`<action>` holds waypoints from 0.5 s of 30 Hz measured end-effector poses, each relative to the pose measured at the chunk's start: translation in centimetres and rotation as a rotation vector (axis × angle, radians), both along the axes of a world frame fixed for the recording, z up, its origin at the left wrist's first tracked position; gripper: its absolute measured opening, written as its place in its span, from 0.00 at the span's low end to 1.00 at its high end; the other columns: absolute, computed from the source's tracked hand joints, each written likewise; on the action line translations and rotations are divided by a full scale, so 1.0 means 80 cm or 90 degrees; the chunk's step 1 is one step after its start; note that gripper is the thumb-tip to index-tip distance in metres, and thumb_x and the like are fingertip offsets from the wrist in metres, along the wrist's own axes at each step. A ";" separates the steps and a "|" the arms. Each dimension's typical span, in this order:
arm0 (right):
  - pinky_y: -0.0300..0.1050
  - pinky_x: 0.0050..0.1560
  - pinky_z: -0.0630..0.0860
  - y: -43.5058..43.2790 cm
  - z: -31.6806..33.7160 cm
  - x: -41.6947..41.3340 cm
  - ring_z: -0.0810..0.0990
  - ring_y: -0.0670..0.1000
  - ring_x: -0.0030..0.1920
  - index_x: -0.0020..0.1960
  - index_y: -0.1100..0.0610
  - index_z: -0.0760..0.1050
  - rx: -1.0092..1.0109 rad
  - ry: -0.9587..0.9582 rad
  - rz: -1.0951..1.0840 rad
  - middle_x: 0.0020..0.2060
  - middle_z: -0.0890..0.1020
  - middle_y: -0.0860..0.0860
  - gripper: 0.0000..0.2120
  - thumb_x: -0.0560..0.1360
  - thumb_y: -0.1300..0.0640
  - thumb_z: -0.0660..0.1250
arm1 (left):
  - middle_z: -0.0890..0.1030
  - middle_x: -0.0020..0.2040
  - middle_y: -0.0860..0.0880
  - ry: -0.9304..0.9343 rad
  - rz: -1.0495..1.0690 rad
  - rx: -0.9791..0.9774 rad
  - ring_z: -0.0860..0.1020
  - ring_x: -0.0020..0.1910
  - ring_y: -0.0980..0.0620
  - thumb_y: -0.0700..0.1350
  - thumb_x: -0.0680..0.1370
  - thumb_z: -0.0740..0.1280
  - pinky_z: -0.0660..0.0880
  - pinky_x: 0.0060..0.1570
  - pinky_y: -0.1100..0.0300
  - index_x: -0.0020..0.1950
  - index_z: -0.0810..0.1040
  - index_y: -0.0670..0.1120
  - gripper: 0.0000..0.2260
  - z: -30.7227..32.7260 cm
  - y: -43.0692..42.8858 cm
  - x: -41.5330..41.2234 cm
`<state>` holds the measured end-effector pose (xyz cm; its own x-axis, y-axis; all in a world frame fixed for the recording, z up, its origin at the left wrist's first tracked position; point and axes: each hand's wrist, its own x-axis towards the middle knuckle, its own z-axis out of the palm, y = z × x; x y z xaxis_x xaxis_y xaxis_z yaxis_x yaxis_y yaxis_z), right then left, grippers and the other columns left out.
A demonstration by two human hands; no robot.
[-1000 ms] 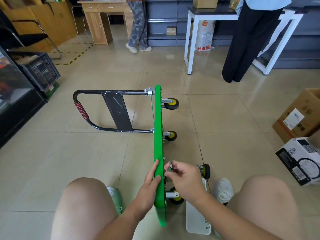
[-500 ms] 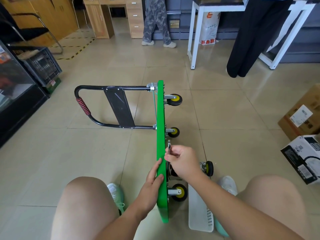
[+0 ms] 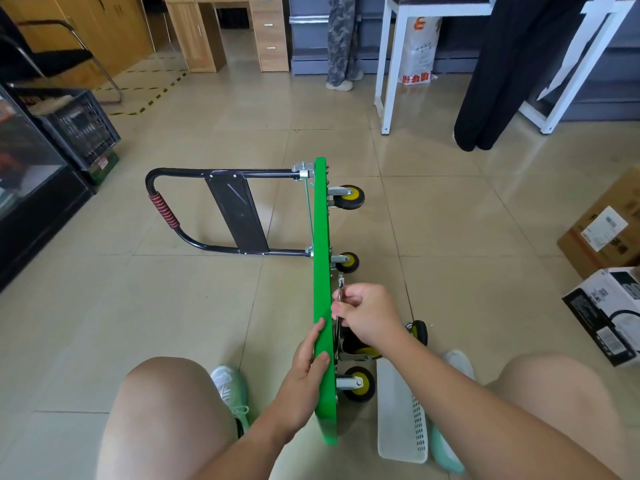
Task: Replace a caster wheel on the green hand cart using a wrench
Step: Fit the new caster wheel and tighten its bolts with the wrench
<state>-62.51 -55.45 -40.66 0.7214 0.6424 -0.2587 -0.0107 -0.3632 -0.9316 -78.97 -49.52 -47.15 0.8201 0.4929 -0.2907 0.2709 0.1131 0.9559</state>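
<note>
- I see the green hand cart (image 3: 322, 258) standing on its long edge on the tiled floor (image 3: 173, 306), mid-view, with its deck running from near to far.
- Its black handle (image 3: 221, 174) lies out to the left of the deck.
- Casters project to the right of the deck: a far caster (image 3: 348, 197), a middle caster (image 3: 347, 262) and a near caster (image 3: 358, 384).
- My left grip (image 3: 308, 362) holds the upper edge of the deck towards its near end, thumb on the edge.
- My right grip (image 3: 367, 315) is curled tightly round the wrench (image 3: 340, 289), just right of the deck.
- The wrench shaft points far and lies close along the deck's underside. I cannot tell what its head engages.
- A further caster (image 3: 360, 349) sits partly hidden beneath the right grip. I cannot tell whether it is fastened.
- A loose caster (image 3: 419, 332) stands on the floor, right of that grip and apart from the deck.
- A white basket (image 3: 401, 420) lies on the floor beside the near caster.
</note>
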 end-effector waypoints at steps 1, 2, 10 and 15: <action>0.44 0.48 0.82 0.004 0.000 0.000 0.85 0.40 0.36 0.43 0.46 0.80 -0.003 0.001 0.008 0.36 0.87 0.42 0.11 0.76 0.63 0.73 | 0.66 0.79 0.63 0.002 -0.002 0.005 0.67 0.77 0.59 0.51 0.88 0.58 0.64 0.79 0.47 0.75 0.61 0.78 0.23 0.000 0.001 -0.001; 0.44 0.48 0.82 0.007 -0.001 0.000 0.84 0.39 0.35 0.43 0.47 0.80 -0.005 0.004 0.014 0.35 0.86 0.42 0.11 0.76 0.63 0.72 | 0.65 0.79 0.63 0.004 -0.004 0.007 0.67 0.77 0.60 0.51 0.88 0.58 0.63 0.80 0.48 0.75 0.61 0.78 0.23 0.000 0.001 -0.002; 0.43 0.39 0.84 0.002 -0.012 0.008 0.87 0.49 0.40 0.45 0.51 0.82 0.027 0.082 -0.051 0.39 0.87 0.51 0.09 0.76 0.65 0.72 | 0.65 0.79 0.62 -0.006 -0.020 0.016 0.67 0.77 0.61 0.58 0.83 0.59 0.64 0.79 0.47 0.75 0.61 0.77 0.23 -0.001 0.001 -0.001; 0.47 0.40 0.85 0.014 -0.012 0.015 0.87 0.49 0.38 0.44 0.51 0.83 -0.008 0.084 -0.056 0.37 0.87 0.50 0.08 0.76 0.64 0.72 | 0.65 0.79 0.63 -0.002 -0.028 0.021 0.67 0.77 0.60 0.59 0.82 0.59 0.65 0.79 0.47 0.75 0.61 0.78 0.23 -0.002 0.001 -0.001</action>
<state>-61.27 -54.36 -41.64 0.7342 0.5744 -0.3619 -0.1644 -0.3668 -0.9157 -79.08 -49.45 -47.28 0.8420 0.4656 -0.2725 0.2721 0.0696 0.9597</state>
